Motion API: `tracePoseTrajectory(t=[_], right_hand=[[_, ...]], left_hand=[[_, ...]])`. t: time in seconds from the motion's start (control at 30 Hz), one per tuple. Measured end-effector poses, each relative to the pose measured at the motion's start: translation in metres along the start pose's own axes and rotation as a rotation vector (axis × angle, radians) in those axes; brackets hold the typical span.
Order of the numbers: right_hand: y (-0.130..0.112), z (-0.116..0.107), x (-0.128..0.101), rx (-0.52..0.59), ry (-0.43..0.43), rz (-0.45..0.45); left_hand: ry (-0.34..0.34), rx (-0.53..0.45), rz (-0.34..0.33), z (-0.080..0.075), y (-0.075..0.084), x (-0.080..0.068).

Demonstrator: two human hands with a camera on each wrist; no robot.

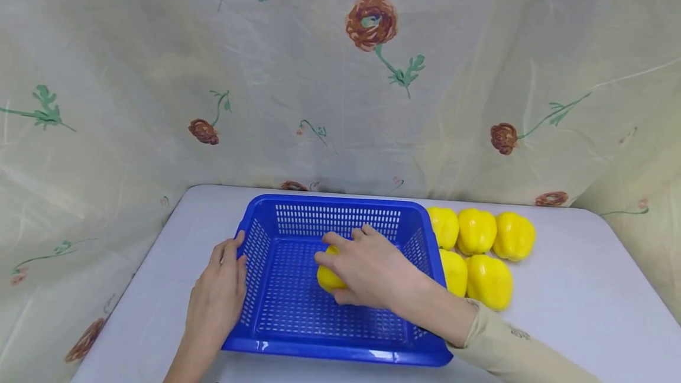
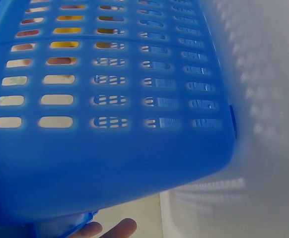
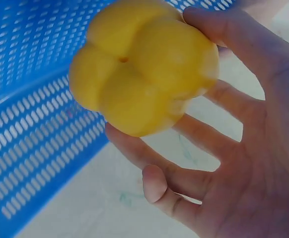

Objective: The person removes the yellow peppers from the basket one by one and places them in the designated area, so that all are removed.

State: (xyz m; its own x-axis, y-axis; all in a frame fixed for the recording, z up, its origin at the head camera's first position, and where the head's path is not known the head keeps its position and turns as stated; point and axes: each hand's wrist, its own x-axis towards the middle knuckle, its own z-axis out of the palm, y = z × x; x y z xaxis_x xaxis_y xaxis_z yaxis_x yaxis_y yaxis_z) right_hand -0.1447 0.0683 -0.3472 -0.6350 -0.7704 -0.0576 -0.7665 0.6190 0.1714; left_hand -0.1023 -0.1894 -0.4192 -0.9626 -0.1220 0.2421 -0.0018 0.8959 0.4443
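Observation:
A blue slotted plastic basket [image 1: 330, 350] stands on the white table. Inside it, my right hand [image 1: 372, 266] grips a yellow bell pepper [image 1: 326, 278] from above, low over the basket floor. The right wrist view shows the pepper [image 3: 139, 64] from its lobed underside, held in the curled fingers [image 3: 199, 136] with the basket's wall [image 3: 30, 124] behind. My left hand [image 1: 219, 286] lies with straight fingers against the outside of the basket's left wall. In the left wrist view the basket wall [image 2: 114, 148] fills the frame, and fingertips [image 2: 112, 229] show below it.
Several more yellow bell peppers [image 1: 479, 253] lie in a cluster on the table [image 1: 580, 294] just right of the basket. A floral curtain [image 1: 340, 75] hangs close behind and around the table.

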Motion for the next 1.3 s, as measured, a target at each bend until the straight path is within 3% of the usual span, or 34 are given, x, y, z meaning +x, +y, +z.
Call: tracePoseTrajectory(t=[0.43, 0.63, 1.3], right_hand=[[0.027, -0.005, -0.045, 0.023, 0.137, 0.101], [0.036, -0.005, -0.060, 0.066, 0.143, 0.148], [0.079, -0.008, -0.129, 0.142, 0.118, 0.471]], left_hand=[[0.023, -0.013, 0.021, 0.001, -0.003, -0.001], [0.008, -0.010, 0.016, 0.001, -0.003, -0.001], [0.029, -0.012, 0.042, 0.000, -0.002, -0.002]])
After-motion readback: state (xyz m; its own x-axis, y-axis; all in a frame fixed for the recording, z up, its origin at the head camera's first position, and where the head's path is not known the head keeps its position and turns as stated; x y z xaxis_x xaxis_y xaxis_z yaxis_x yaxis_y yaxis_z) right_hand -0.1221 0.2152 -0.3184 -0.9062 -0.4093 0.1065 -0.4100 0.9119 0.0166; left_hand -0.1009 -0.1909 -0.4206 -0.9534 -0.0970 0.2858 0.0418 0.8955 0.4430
